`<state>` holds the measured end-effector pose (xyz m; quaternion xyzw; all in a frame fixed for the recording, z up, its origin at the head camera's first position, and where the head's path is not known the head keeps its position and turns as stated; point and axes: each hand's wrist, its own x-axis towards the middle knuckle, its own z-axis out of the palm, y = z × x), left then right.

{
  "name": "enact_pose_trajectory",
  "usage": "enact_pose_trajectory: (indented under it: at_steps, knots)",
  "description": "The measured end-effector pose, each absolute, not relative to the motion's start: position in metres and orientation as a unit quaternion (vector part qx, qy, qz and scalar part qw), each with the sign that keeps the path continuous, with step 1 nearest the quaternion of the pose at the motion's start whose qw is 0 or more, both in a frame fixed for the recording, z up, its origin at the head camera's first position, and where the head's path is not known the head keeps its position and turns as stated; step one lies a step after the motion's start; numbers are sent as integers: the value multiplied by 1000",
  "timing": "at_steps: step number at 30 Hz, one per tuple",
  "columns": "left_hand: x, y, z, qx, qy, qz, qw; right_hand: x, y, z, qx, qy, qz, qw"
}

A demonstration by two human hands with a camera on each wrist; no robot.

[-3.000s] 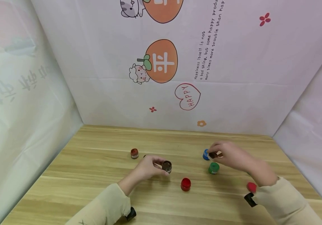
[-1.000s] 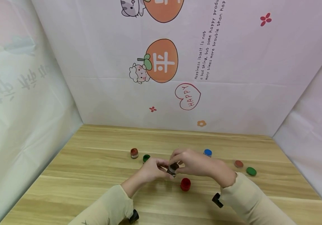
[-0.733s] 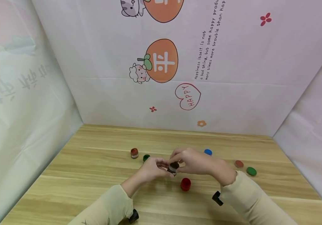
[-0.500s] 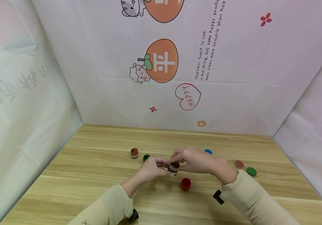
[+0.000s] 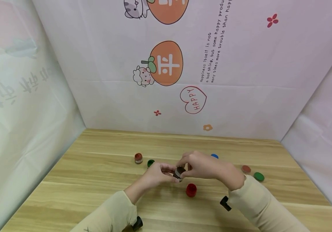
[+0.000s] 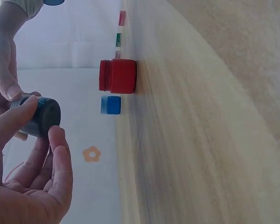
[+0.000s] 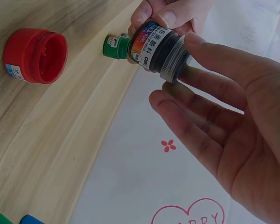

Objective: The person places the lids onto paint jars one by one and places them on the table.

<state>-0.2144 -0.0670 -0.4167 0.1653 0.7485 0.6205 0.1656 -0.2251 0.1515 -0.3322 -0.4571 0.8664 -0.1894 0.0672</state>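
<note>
Both hands meet over the middle of the wooden table (image 5: 96, 187) on one small dark paint jar (image 5: 179, 172). My left hand (image 5: 158, 172) grips its base end, with fingertips round the dark bottom (image 6: 39, 116). My right hand (image 5: 200, 166) holds the other end: its thumb (image 7: 214, 58) lies on the clear threaded neck (image 7: 175, 58) and its fingers reach under it. The jar (image 7: 154, 46) lies tilted and carries a coloured label. No lid shows on it in the right wrist view.
An open red jar (image 5: 191, 190) stands just in front of the hands. A blue jar (image 5: 214, 156) is behind the right hand. A green jar (image 5: 150, 162) and a brown-red jar (image 5: 138, 158) stand to the left. A reddish lid (image 5: 246, 169) and a green lid (image 5: 258, 176) lie right.
Three seconds ago my right hand was by the blue jar on the right; it has since come over to the jar in my left hand. Over the last second both hands barely shift.
</note>
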Motion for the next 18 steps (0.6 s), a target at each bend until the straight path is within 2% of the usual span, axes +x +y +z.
enact_pose_trajectory:
  at_steps: [6,13,18]
  knots:
    - [-214,-68,-416,170,748,621,163,-224,151,-331,-453,873,-173,53]
    - [-213,-68,-414,167,750,620,157,-227,153,-331,-517,836,-178,39]
    - [-211,-68,-412,168,744,625,163,-225,151,-330,-497,851,-163,42]
